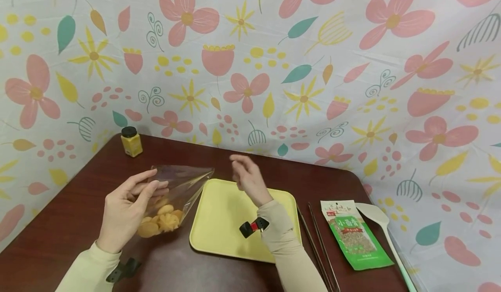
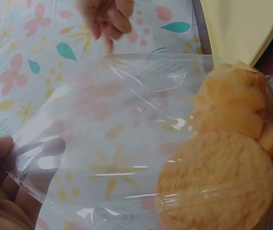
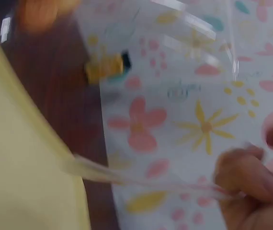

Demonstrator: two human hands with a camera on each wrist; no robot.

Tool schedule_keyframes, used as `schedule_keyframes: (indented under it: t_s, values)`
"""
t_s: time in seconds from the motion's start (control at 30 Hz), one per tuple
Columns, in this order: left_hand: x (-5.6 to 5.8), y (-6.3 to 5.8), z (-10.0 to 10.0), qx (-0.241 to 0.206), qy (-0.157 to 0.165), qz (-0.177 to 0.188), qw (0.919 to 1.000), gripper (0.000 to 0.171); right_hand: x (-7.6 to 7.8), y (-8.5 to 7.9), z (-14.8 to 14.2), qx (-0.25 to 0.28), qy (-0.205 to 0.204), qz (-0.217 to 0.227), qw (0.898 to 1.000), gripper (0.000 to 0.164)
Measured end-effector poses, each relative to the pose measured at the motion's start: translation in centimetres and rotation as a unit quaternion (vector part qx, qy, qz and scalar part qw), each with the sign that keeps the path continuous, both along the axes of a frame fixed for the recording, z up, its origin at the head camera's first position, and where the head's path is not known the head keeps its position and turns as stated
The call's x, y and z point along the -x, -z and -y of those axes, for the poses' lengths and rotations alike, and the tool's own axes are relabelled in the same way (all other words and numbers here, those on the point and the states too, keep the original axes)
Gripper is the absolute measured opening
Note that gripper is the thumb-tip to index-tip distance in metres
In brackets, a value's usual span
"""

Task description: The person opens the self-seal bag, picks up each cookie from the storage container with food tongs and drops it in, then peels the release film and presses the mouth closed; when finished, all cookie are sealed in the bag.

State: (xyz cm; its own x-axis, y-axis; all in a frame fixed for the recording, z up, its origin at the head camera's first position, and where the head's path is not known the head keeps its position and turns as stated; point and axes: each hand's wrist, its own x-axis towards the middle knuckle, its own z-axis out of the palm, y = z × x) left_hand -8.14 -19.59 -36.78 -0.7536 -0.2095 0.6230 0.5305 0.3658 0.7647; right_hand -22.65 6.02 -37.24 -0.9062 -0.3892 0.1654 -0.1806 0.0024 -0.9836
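Note:
My left hand (image 1: 125,209) pinches the edge of a clear plastic bag (image 1: 182,179), raised over the table just left of the yellow tray (image 1: 219,227). Several golden, biscuit-like pieces (image 2: 218,182) lie in the bag's lower end; one is large and round, others look ruffled. My right hand (image 1: 250,179) is above the tray, apart from the bag in the head view, with its fingers bent. In the right wrist view, a thin pale strip (image 3: 151,182) runs to the fingertips of that hand, which seem to pinch it; blur hides what the strip is.
A small yellow jar (image 1: 131,142) with a black lid stands at the back left. Right of the tray lie long metal tongs (image 1: 318,244), a green and white seasoning packet (image 1: 356,235) and a pale spatula (image 1: 385,227). A flowered cloth (image 1: 250,66) hangs behind the dark table.

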Motion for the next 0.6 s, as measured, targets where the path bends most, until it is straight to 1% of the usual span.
schedule_keyframes:
  t_s: [0.03,0.1,0.17,0.2,0.23,0.3,0.4,0.5,0.6]
  values:
    - [0.0,0.0,0.0,-0.003,0.002,0.002,1.0,0.036,-0.2,0.1,0.2,-0.021,-0.03,0.012,0.999,0.03]
    - [0.0,0.0,0.0,-0.012,0.005,0.008,0.9999,0.035,-0.6,0.3,0.5,-0.056,-0.089,0.026,0.994,0.032]
    - [0.0,0.0,0.0,-0.023,0.012,0.011,0.9996,0.034,-0.8,0.6,0.9,-0.095,-0.127,0.001,0.987,0.033]
    - [0.0,0.0,0.0,-0.027,0.016,0.012,0.9994,0.034,-0.9,0.8,1.1,-0.111,-0.136,-0.016,0.984,0.031]
    - [0.0,0.0,0.0,-0.03,0.018,0.012,0.9993,0.034,-0.9,0.9,1.3,-0.117,-0.14,-0.03,0.983,0.03]
    - [0.0,0.0,0.1,-0.033,0.023,0.01,0.9991,0.034,-0.9,1.2,1.6,-0.114,-0.139,-0.059,0.982,0.026]
    - [0.1,0.1,0.2,-0.041,0.028,-0.004,0.9988,0.034,-0.9,1.5,1.9,-0.081,-0.125,-0.079,0.986,0.021]
    - [0.2,0.2,0.4,-0.063,0.047,-0.027,0.9966,0.032,-0.9,1.5,2.1,-0.039,-0.123,-0.091,0.987,0.02]
    - [0.4,0.2,0.5,-0.099,0.083,-0.046,0.9905,0.028,-1.0,1.4,2.3,-0.007,-0.133,-0.116,0.984,0.019]
